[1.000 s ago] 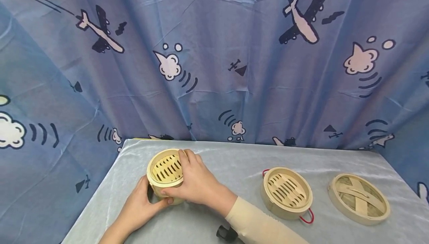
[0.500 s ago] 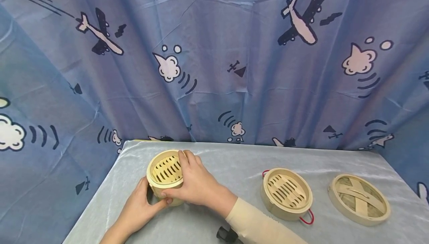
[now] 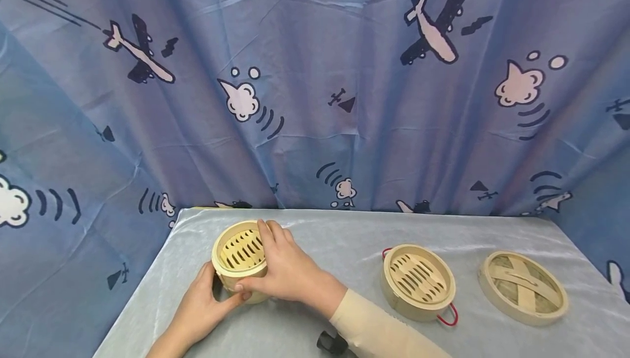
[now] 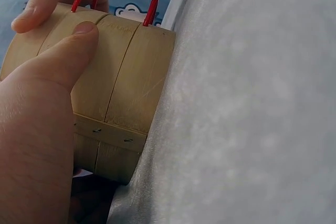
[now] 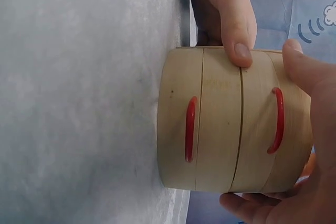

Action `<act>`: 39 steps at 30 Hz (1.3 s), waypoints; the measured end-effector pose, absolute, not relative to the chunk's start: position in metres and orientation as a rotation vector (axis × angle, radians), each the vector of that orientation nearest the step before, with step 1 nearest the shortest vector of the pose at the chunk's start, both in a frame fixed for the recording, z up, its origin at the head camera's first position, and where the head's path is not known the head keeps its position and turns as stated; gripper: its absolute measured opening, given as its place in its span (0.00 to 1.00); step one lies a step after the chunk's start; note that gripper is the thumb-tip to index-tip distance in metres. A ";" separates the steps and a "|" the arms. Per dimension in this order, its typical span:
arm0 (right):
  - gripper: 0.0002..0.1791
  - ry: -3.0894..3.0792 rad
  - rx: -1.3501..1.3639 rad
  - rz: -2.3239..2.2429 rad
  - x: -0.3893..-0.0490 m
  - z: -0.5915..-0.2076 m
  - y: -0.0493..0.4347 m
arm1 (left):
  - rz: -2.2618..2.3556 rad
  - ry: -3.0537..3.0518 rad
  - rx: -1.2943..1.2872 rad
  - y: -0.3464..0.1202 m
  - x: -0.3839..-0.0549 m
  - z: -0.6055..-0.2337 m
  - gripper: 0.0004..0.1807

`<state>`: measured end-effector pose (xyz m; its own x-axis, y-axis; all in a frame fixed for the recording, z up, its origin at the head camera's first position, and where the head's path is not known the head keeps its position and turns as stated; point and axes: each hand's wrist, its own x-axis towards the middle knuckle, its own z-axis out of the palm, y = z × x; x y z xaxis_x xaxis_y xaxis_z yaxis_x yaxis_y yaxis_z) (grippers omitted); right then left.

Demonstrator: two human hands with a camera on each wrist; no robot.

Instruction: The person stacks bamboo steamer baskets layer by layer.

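Two round bamboo steamer baskets stand stacked [image 3: 243, 248] at the left of the table, slatted floor facing up. My left hand [image 3: 199, 306] holds the stack's left and near side, its thumb [image 4: 81, 38] close to the seam between the tiers. Around the upper basket's right side curls my right hand [image 3: 290, 265], thumb in front and fingers over the rim. In the right wrist view each tier carries a red handle [image 5: 191, 129], one roughly in line with the other. The far side of the stack is hidden.
Another bamboo steamer basket [image 3: 418, 281] with red handles sits right of centre. Beyond it lies a woven bamboo lid [image 3: 524, 287]. A black object [image 3: 332, 342] is by the right sleeve. A blue patterned curtain [image 3: 315, 101] hangs behind the grey cloth-covered table [image 3: 339, 243].
Both hands keep their hold on the stacked steamer baskets, which stay in place. The head view has shifted slightly, so the scene sits a little further left.
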<state>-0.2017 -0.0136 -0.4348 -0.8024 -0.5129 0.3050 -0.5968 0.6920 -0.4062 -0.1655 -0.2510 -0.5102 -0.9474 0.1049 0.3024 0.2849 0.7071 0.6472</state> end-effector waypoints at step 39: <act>0.65 -2.794 0.880 0.554 -0.164 -0.414 0.060 | -1.041 -2.633 -0.332 -0.249 -0.165 -0.508 0.55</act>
